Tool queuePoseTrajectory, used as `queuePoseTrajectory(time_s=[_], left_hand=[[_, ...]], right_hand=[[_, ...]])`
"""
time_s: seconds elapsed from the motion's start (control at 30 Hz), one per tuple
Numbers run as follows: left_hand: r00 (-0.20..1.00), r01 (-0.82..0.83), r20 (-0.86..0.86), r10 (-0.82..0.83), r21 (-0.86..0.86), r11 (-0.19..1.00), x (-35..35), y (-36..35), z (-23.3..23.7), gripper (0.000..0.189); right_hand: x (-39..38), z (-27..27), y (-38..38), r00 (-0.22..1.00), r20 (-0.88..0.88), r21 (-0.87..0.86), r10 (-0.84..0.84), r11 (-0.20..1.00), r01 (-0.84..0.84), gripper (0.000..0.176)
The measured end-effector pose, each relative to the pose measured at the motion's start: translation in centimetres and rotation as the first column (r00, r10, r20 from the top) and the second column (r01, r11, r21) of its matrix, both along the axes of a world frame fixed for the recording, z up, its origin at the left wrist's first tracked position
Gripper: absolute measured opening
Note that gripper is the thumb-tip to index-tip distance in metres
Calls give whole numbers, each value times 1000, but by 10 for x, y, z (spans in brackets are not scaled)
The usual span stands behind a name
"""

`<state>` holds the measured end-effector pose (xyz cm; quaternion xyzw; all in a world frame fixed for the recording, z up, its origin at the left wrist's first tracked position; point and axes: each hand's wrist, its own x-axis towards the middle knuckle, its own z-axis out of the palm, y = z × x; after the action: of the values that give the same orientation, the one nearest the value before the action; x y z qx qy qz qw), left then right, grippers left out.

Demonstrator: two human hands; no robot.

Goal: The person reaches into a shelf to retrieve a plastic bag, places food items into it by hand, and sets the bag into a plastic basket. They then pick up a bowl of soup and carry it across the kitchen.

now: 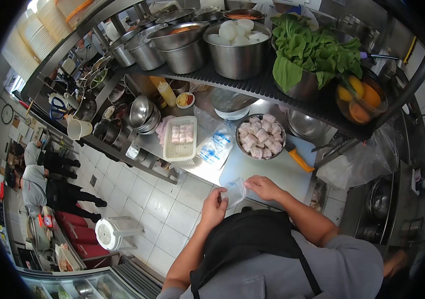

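Between my hands, in front of my apron, is a small clear plastic bag (234,192). My left hand (214,207) is closed on its left edge, and my right hand (263,188) pinches its upper right edge. Just beyond lies a pale cutting board (292,182), partly under a steel bowl (238,141) heaped with rolled pieces of pale pink meat (261,135). A yellow-handled knife (300,158) rests on the board's right side. To the left, a stack of blue-printed plastic bags (216,145) lies beside a cream basket (171,151) holding a few more meat pieces (182,134).
Above the counter, a dark shelf (197,75) carries steel pots, a pot of white peeled vegetables (237,33), leafy greens (307,52) and a bowl of oranges and lemons (364,94). A white stool (109,233) stands on the tiled floor. Two people (48,182) stand at far left.
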<state>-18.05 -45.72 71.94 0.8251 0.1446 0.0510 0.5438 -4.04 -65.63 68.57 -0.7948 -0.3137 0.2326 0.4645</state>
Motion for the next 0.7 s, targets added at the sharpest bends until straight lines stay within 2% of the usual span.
queuePoseTrajectory(time_s=[0.1,0.2,0.3,0.33,0.4,0.5,0.53,0.63,0.7], left_hand=[[999,39,-27,-35,132,991,7,1,11,28],[995,94,-43,-87,213,973,17,3,14,28],[980,194,-5,-199,253,948,28,10,-1,27],[972,222,16,-234,263,939,34,11,-8,27],[947,314,-7,-321,220,924,45,13,-10,26],[901,434,-57,-430,140,890,67,20,-14,25],[886,463,-81,-456,108,880,73,22,-8,24],[797,602,-14,-604,100,792,97,43,3,24],[742,655,89,-665,113,747,109,55,-6,25]], right_hand=[[-8,24,-3,975,140,-148,-170,970,191,47],[-4,5,-9,968,153,-51,-198,977,208,45],[-9,-1,-13,956,212,-84,-203,971,225,33],[-10,0,-15,953,218,-107,-211,965,238,34],[-12,2,-16,954,224,-147,-199,961,235,37],[-10,-23,-18,930,209,-153,-304,929,338,41],[-11,-12,-19,914,204,-183,-352,903,389,40],[-17,23,-4,898,189,-260,-396,862,435,36],[-18,25,7,880,207,-268,-427,841,471,34]])
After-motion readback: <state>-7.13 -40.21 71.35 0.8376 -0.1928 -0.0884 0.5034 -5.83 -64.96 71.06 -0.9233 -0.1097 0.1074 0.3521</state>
